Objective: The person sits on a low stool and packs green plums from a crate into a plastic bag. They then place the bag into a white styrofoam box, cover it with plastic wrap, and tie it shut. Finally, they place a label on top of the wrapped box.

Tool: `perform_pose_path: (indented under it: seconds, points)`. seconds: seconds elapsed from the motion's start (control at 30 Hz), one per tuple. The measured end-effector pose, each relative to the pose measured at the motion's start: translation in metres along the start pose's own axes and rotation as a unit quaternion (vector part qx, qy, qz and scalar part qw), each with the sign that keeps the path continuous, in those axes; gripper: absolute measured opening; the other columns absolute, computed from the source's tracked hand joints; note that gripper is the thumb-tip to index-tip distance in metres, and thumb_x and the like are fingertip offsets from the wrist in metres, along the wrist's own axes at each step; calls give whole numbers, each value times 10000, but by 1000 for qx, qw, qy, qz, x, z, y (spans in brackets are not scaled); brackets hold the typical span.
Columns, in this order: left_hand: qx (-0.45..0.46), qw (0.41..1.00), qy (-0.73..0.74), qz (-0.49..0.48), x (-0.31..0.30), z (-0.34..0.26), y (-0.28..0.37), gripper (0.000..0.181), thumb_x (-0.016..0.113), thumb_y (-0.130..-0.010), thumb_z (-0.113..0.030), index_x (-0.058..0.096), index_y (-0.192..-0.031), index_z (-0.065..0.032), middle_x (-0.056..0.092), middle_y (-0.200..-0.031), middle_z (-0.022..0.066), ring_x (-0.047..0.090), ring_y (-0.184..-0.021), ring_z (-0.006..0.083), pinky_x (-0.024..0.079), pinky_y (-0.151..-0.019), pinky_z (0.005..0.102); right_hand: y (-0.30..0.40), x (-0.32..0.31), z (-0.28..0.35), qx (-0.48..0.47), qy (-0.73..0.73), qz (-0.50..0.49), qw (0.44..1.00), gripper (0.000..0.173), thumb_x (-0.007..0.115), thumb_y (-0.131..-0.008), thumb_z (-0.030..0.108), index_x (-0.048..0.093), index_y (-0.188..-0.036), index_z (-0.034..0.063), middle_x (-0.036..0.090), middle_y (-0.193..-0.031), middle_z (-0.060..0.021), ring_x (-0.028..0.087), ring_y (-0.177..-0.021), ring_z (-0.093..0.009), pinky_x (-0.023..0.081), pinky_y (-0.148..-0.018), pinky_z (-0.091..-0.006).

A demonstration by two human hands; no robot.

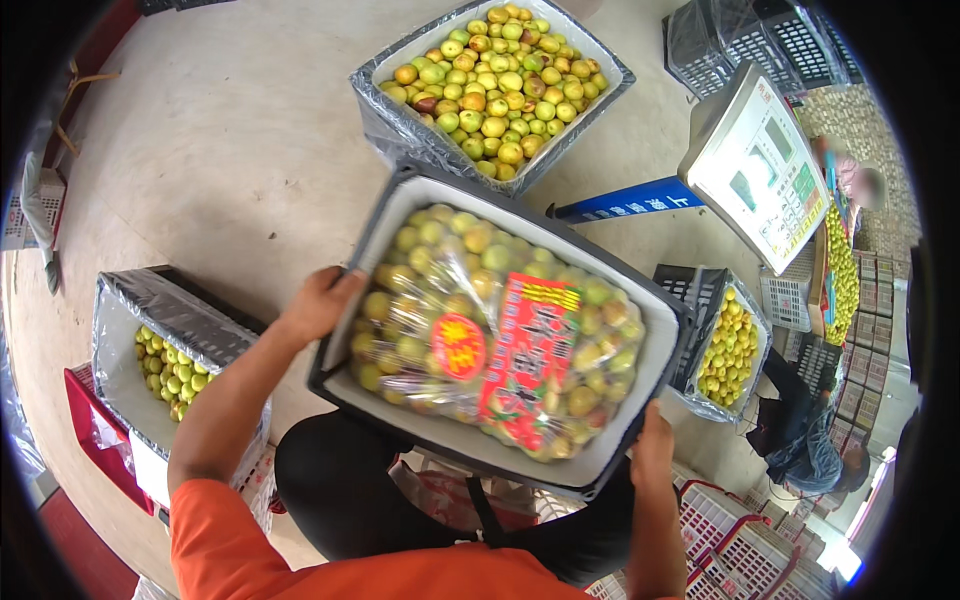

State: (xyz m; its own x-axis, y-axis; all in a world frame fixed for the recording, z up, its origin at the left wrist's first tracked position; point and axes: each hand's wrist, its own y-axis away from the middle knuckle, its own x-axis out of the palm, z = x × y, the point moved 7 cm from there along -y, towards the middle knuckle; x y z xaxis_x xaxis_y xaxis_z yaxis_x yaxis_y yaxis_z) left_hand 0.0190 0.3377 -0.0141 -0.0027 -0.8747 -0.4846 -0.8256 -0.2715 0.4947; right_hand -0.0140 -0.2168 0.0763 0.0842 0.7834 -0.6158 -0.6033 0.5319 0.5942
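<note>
Between my hands is a dark plastic crate with a pale liner (652, 345), tilted and held over my lap. Inside it lies clear plastic film over green-yellow jujubes (412, 262), with a red printed label (529, 360) and a round red sticker (459, 346) on top. My left hand (324, 300) grips the crate's left rim, thumb over the edge. At the lower right corner my right hand (652, 442) holds the other side; its fingers are partly hidden.
A lined crate of loose jujubes (495, 90) stands ahead, with another lined crate (120, 322) at left and one (727, 345) at right. A scale display (761, 169) rises on a blue post (630, 201). People are at far right, near stacked crates (739, 540).
</note>
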Motion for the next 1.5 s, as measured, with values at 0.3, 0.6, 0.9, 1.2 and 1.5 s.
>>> perform_pose_path:
  seconds: [0.3,0.6,0.9,1.2,1.5]
  points:
    - [-95,971,-96,-199,-209,171,-129,783,500,-871,-684,659,-842,83,623,-778,264,614,-791,310,457,-776,446,81,242,75,7,-144,224,964,382,534,-982,383,653,-1010,21,581,-845,-13,511,-777,-116,435,-682,-303]
    - [161,887,-93,-422,-315,70,6,254,523,-980,-187,619,-1102,15,658,-979,112,611,-898,171,471,-833,300,138,471,138,-117,-19,337,934,536,522,-949,481,602,-890,-46,612,-847,-119,564,-817,-221,434,-736,-400]
    - [73,970,223,-61,-85,66,116,210,542,-974,-176,603,-1008,22,622,-813,60,593,-701,128,494,-655,259,101,418,138,-423,155,464,763,470,480,-965,404,628,-813,-16,651,-744,-217,628,-685,-341,487,-692,-470]
    - [130,975,165,-65,-11,162,204,266,569,-928,-183,620,-1078,31,674,-911,103,661,-771,180,520,-669,286,-19,-2,-47,-187,219,302,909,336,539,-966,284,647,-936,-34,689,-825,-126,681,-694,-189,543,-595,-302]
    - [-7,925,367,-97,81,156,309,309,597,-905,-186,604,-1099,54,673,-913,105,654,-753,194,525,-644,316,-5,-54,-78,-259,221,280,898,349,503,-974,265,609,-988,-67,685,-887,-191,696,-727,-255,569,-610,-346]
